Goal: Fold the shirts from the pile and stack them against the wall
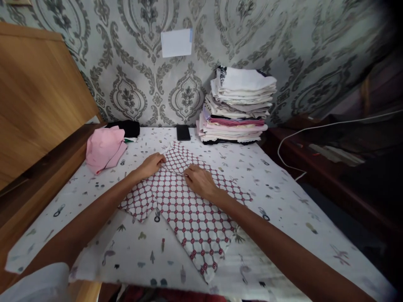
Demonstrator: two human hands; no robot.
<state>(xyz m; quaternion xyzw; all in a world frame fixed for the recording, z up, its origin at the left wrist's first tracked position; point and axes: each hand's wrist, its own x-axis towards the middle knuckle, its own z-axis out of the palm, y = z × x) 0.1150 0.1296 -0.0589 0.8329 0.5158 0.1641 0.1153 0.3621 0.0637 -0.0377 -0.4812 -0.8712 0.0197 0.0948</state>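
A white garment (pixel 192 205) with a red and dark lattice print lies spread out, a sleeve-like flap angling off at its left. My left hand (pixel 153 164) is closed on the garment's upper left edge, fingers bent together. Close by on the right, my right hand (pixel 200 180) pinches the fabric near its upper middle, the forearm lying across the garment's right part. Between the two hands runs a fold line in the cloth. The fingertips of both hands are partly hidden by the knuckles.
The garment rests on a printed white cloth (pixel 283 235). Behind it are a dark phone-like slab (pixel 183 132) and a tall stack of folded clothes (pixel 237 105). Pink fabric (pixel 105 149) and black cloth (pixel 127 128) lie left. A wooden panel (pixel 40 96) and white cable (pixel 315 129) flank the surface.
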